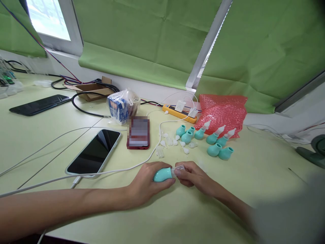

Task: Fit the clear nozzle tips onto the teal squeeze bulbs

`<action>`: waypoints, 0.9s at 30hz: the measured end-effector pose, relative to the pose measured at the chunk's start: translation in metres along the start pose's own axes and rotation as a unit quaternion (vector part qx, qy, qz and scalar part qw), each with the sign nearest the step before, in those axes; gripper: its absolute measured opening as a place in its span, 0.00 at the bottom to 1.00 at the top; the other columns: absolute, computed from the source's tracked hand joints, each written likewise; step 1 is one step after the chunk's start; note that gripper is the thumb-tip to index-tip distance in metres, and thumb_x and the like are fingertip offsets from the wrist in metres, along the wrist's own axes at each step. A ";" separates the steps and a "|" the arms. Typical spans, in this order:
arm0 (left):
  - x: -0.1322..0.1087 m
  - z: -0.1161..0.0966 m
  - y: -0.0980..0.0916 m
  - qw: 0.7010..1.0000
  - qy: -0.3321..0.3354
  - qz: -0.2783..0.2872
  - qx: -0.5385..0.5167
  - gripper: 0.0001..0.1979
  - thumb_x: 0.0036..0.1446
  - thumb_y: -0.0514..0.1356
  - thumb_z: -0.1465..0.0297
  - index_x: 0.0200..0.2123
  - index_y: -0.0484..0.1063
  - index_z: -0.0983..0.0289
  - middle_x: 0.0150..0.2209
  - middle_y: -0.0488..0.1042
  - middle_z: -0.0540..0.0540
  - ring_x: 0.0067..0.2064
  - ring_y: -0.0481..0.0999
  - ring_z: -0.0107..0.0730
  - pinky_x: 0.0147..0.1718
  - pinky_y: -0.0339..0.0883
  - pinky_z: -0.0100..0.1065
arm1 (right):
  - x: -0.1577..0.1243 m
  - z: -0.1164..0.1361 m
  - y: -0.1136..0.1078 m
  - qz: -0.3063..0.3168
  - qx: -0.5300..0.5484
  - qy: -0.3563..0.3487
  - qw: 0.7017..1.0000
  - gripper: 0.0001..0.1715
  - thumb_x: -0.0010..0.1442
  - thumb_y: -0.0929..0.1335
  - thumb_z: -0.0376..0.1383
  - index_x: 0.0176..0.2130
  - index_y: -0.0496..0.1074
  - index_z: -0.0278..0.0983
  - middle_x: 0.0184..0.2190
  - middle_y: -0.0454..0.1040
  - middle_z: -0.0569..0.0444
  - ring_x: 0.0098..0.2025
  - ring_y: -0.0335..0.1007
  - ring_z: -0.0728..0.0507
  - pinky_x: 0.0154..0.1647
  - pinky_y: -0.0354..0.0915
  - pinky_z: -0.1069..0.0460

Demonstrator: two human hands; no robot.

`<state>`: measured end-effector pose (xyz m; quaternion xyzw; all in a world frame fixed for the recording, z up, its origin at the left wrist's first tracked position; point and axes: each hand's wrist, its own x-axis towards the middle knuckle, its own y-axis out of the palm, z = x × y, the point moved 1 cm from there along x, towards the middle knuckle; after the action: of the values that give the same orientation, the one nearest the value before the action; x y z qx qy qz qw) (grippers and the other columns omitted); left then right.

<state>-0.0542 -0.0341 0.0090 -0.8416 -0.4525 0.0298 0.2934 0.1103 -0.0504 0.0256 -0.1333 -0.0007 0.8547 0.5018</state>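
Note:
My left hand [147,178] is wrapped round a teal rubber squeeze bulb [163,174], which lies on its side with its neck to the right. Between the fingers of my right hand [194,176] is a clear plastic tube piece [179,168], its end meeting the neck of the bulb. Whether it is seated in the neck I cannot tell. Beyond my hands lie several small white nozzle tips [186,150] and clear plastic pieces [159,151]. Several loose teal bulbs [186,137] stand there too, and three bulbs [212,137] carry clear pieces with white tips.
A red bubble-wrap bag [220,110] and a yellow power strip [177,113] are at the back. Left of my hands lie a white-cased phone [94,152] and a red-cased phone [138,133]. A white cable [132,166] runs across just behind my left hand.

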 end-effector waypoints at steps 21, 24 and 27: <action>-0.002 0.000 0.000 0.998 0.023 0.021 0.063 0.12 0.54 0.52 0.62 0.38 0.67 0.62 0.35 0.71 0.53 0.35 0.69 0.32 0.33 0.61 0.29 | -0.005 -0.007 0.025 -0.096 0.194 0.137 0.967 0.26 0.49 0.63 0.51 0.15 0.52 0.36 0.06 0.43 0.68 0.09 0.33 0.58 0.09 0.34 0.60; -0.001 -0.001 0.000 0.996 0.025 0.036 0.083 0.13 0.54 0.51 0.61 0.37 0.67 0.63 0.34 0.71 0.53 0.33 0.69 0.32 0.31 0.60 0.29 | -0.004 -0.008 0.021 -0.083 0.140 0.134 0.978 0.26 0.49 0.63 0.51 0.16 0.52 0.36 0.07 0.44 0.67 0.09 0.35 0.58 0.10 0.34 0.60; -0.001 -0.001 0.000 0.997 0.015 0.033 0.070 0.13 0.54 0.51 0.61 0.36 0.68 0.63 0.33 0.71 0.53 0.33 0.69 0.32 0.32 0.60 0.29 | -0.003 -0.006 0.017 -0.062 0.093 0.144 0.983 0.25 0.50 0.61 0.52 0.17 0.52 0.36 0.08 0.44 0.67 0.10 0.36 0.58 0.10 0.35 0.59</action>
<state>-0.0544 -0.0354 0.0100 -0.8341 -0.4166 0.0588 0.3567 0.0985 -0.0621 0.0184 -0.2070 0.1429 0.7903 0.5587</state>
